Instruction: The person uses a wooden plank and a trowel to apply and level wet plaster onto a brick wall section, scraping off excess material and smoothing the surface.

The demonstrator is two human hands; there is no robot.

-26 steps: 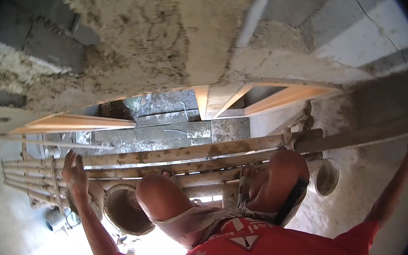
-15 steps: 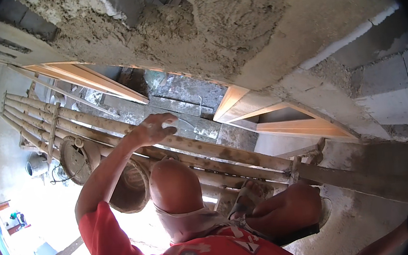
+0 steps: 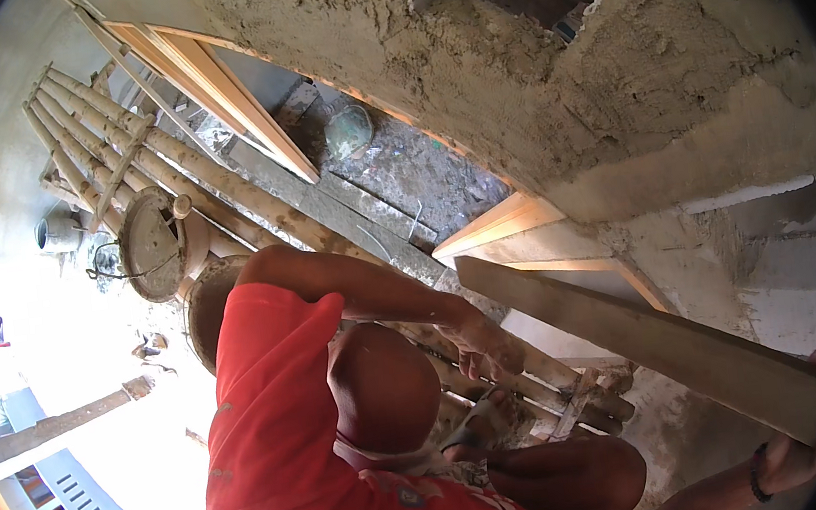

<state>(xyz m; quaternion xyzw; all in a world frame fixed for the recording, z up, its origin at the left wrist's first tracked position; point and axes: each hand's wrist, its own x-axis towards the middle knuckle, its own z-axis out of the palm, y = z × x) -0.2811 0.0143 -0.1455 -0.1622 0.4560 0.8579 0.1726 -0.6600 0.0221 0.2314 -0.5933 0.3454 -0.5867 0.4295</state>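
My right hand (image 3: 792, 461), with a dark bracelet at the wrist, grips the near end of a long, flat, mortar-coloured straightedge board (image 3: 639, 339) at the lower right. The board slants up and left, its far end raised beside a wooden frame. Across my body reaches my left hand (image 3: 483, 342), above the bamboo poles near my sandalled foot (image 3: 483, 423). Its fingers hang loosely bent and apart, with nothing visible in them. A gap separates this hand from the board.
Bamboo-pole scaffolding (image 3: 223, 221) runs beneath me. Two mortar-caked buckets, one lidded or filled (image 3: 150, 239) and one partly behind my arm (image 3: 202, 319), stand on the left. Roughly plastered wall (image 3: 468, 77) spans the top, with orange wooden frames (image 3: 219, 95) around openings.
My left hand has swung right and down from above the poles. The straightedge's far end has risen away from the scaffold, and my right hand now shows on it. The view has tilted.
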